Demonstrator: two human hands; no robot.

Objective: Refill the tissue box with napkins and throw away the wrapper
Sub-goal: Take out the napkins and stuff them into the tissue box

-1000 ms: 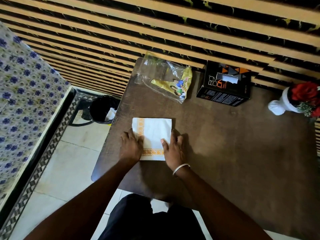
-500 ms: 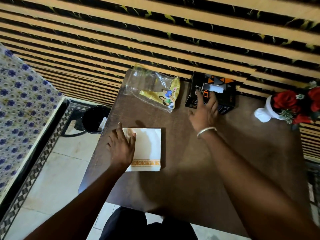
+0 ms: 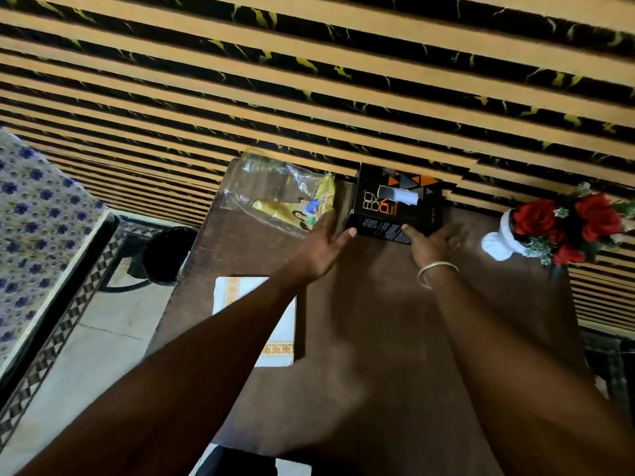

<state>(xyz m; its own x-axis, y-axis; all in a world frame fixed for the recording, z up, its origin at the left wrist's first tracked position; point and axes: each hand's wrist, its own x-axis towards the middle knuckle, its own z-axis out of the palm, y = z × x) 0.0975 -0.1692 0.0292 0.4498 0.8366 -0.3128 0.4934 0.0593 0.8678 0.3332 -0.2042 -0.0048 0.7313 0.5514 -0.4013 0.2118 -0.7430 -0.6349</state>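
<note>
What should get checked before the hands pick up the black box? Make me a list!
1. Both hands at the tissue box: ok. The left hand and right hand reach its near edge.
2. Firm grip on the box: cannot tell; only fingertips seem to touch it.
3. Napkins ready: ok, stacked on the table under the left arm.
4. Wrapper out of the way: ok, lying left of the box, though close to the left hand.
5. Flower vase safe: ok, apart from the right hand.
6. Bin reachable: ok, on the floor beside the table.
</note>
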